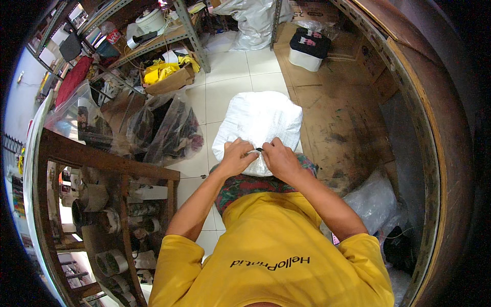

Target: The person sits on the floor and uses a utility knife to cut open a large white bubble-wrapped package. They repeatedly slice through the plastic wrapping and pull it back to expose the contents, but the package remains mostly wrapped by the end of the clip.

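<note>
A bulky white woven plastic sack (260, 115) rests in front of me, its near end against my patterned shorts. My left hand (238, 157) and my right hand (280, 159) meet over the near part of the sack, fingers bent into pinches. Between the fingertips shows a small black strip (259, 149), which both hands appear to grip. It is too small to tell its exact kind. Below the hands the sack's near end looks gathered and creased.
Flattened cardboard (337, 120) covers the floor at right, with a black-lidded white container (309, 48) on it. At left stand clear plastic bags (166, 125) and a wooden rack (110, 158) of rolls. A carton (171, 82) with yellow material sits under a metal shelf (153, 38).
</note>
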The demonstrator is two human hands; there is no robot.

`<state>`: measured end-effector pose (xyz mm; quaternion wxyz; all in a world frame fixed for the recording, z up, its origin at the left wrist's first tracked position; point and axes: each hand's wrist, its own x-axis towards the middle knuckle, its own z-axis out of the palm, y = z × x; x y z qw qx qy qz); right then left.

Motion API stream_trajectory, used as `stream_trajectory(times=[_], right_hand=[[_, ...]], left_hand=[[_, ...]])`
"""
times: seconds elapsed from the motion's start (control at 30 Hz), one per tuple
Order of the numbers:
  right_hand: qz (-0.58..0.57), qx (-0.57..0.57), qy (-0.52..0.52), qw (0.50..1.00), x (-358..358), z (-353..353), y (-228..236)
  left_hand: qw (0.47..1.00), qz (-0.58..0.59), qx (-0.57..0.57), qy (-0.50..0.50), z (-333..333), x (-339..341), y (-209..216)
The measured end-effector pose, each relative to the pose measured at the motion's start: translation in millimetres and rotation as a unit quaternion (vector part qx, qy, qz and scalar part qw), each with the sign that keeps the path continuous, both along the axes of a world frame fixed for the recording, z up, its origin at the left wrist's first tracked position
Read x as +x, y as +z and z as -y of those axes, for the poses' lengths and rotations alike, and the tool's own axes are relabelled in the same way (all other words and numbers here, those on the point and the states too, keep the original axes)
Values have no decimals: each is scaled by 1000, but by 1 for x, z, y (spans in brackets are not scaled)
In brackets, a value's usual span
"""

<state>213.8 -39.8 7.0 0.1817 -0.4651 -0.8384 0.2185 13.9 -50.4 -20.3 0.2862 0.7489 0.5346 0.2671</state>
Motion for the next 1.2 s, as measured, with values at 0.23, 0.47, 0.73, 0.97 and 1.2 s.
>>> stream_trajectory(times=[0.23, 0.47, 0.73, 0.97, 1.2], right_hand=[[-3, 12, -6, 1000, -3, 2, -1], [13, 20, -1, 1000, -9, 5, -2], [-138, -32, -55, 988, 23, 14, -16], [-128, -49, -54, 989, 19, 13, -4], [-88, 0, -29, 996, 10, 14, -9]], left_hand=[[1000, -11, 3, -10, 2, -1, 1], [1000, 4, 29, 4, 7, -1, 2], [999, -31, 32, 1, 10, 1, 14], [946, -256, -185, -78, -24, 13, 50], [995, -83, -56, 6, 3, 6, 13]])
